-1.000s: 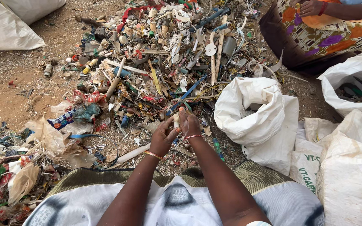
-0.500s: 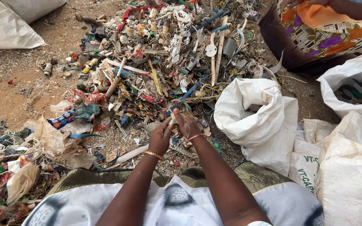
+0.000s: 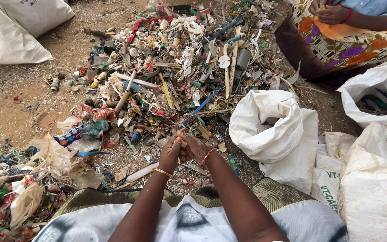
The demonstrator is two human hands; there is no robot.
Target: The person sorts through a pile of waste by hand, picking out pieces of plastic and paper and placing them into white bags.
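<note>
White woven sacks (image 3: 10, 31) lie shut at the far left on bare brown dirt (image 3: 14, 103), beside crumpled plastic wrappers and film (image 3: 45, 179) spread along the ground's near-left edge. At centre, a broad heap of mixed plastic scrap (image 3: 171, 67), made up of sticks, tubes, strips and broken bits, looks largely unsorted, suggesting most of the sorting remains. The person's left hand (image 3: 171, 152) and right hand (image 3: 194, 150) meet just in front of the heap, forearms stretched forward from the lap and wrists close together, a gold bangle (image 3: 163, 172) on the left and a red one (image 3: 206, 157) on the right. Fingers of both hands press together around a small pale scrap piece (image 3: 183, 144), pinched between them just above the ground; its exact shape is too small to tell. Just right of the hands, an open white sack (image 3: 274, 130) stands ready with little visible inside, while another open sack (image 3: 377, 98) at far right holds some dark pieces. Another person in a patterned skirt (image 3: 337, 45) sits at upper right, working with their own hands.
</note>
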